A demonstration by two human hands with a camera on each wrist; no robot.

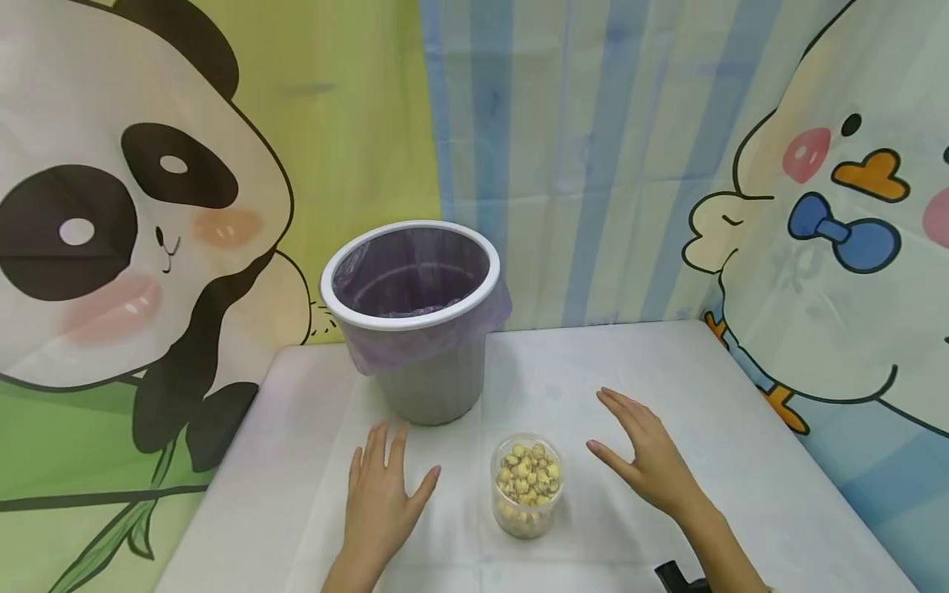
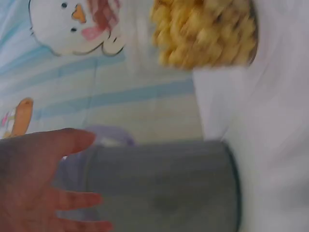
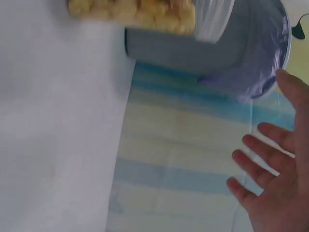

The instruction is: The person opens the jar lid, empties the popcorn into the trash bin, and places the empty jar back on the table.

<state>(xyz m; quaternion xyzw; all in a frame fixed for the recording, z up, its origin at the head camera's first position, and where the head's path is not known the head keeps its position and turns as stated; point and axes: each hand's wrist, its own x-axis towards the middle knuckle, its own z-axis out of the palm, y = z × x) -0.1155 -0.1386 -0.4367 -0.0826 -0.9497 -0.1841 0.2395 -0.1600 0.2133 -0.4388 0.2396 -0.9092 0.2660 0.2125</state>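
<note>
A clear round jar (image 1: 525,519) full of yellow popcorn (image 1: 530,473) stands upright on the white table, with no lid over its mouth. To its left my left hand (image 1: 380,498) hovers with fingers spread, holding nothing. My right hand (image 1: 652,457) is on the jar's other side, thumb apart from the extended fingers and nothing held. Behind the jar stands a grey trash can (image 1: 437,379) with a white rim, lined with a purple bag (image 1: 400,346) folded over the edge. In the right wrist view, the right hand (image 3: 280,179) shows its palm and parted fingers.
The white table (image 1: 630,371) reaches back to striped and cartoon-printed curtains (image 1: 549,165). A small black object (image 1: 673,576) is partly visible beside the right forearm at the front edge of the head view.
</note>
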